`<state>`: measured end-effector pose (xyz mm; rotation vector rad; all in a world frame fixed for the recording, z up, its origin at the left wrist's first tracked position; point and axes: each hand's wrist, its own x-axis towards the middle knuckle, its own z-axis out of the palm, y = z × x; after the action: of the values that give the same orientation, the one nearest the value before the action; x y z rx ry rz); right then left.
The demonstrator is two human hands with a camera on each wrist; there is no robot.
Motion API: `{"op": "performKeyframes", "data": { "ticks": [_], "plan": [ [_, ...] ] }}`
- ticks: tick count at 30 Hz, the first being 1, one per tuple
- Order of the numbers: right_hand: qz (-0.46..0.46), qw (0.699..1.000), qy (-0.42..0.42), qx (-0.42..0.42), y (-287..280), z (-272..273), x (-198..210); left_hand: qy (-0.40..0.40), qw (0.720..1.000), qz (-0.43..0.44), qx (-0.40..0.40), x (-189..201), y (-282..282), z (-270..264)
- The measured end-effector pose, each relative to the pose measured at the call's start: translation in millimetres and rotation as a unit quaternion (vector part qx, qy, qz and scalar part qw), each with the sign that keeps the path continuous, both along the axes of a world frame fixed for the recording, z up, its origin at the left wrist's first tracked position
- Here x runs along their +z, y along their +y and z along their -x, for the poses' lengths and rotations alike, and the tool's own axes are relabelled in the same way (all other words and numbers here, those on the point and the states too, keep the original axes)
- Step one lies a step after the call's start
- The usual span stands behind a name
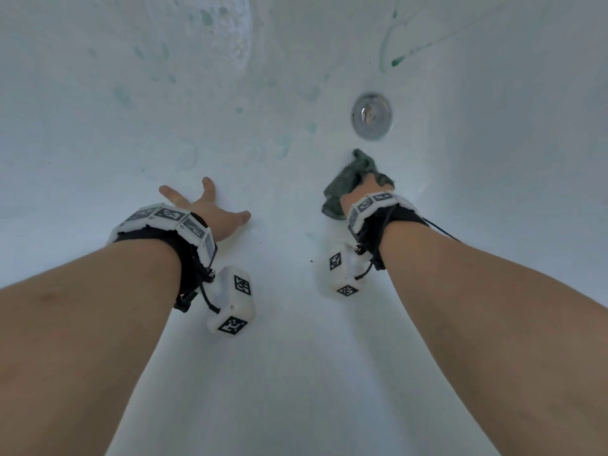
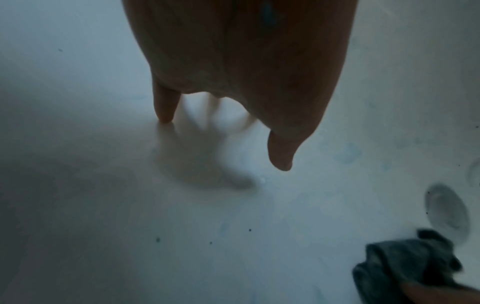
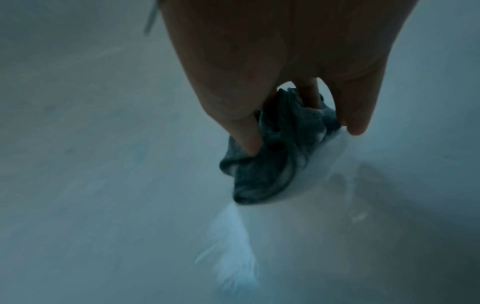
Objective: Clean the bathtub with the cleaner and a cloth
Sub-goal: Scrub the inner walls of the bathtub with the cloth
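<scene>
The person leans into the white tub, both bare forearms reaching down. The right hand grips a bunched grey-green cloth, fingers curled round it, pressing it on the tub floor just below the round metal drain. In the right wrist view the cloth is wet, with foam at its edge. The left hand holds nothing; its fingers are spread and straight, tips planted on the tub floor, well to the left of the cloth. Pale green smears of cleaner and suds mark the far slope.
</scene>
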<state>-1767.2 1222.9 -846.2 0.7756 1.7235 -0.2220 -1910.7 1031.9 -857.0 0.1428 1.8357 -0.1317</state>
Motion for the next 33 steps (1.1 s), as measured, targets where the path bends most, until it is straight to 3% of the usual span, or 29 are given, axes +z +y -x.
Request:
{"op": "performKeyframes", "data": {
  "ticks": [2,5,9,15,19,25,33],
  "plan": [
    [-0.008,1.000,-0.016,-0.002,12.8,-8.9,2.4,0.002,1.000,-0.003,0.011,-1.2,0.8,-1.3],
    [-0.043,0.999,0.028,-0.014,25.4,-11.7,-2.4,0.012,0.999,-0.008,0.034,-3.5,3.0,-4.1],
    [-0.118,0.967,0.145,-0.174,12.9,17.3,-5.9,0.035,0.997,-0.012,0.063,-8.6,5.4,-6.3],
    [0.020,0.960,0.274,-0.043,-31.9,69.4,-17.0,0.036,0.996,-0.009,0.080,-9.8,5.3,-2.4],
    [0.036,0.962,0.272,0.002,-35.3,37.3,-16.2,0.033,0.995,0.001,0.095,-5.5,10.4,1.7],
    [-0.086,0.966,0.212,-0.118,12.1,0.4,-21.1,0.086,0.978,0.021,0.187,-3.1,34.0,4.9],
    [-0.125,0.956,0.223,-0.143,36.4,18.1,-30.5,0.140,0.952,0.012,0.273,-18.1,50.2,-13.3]
  ]
}}
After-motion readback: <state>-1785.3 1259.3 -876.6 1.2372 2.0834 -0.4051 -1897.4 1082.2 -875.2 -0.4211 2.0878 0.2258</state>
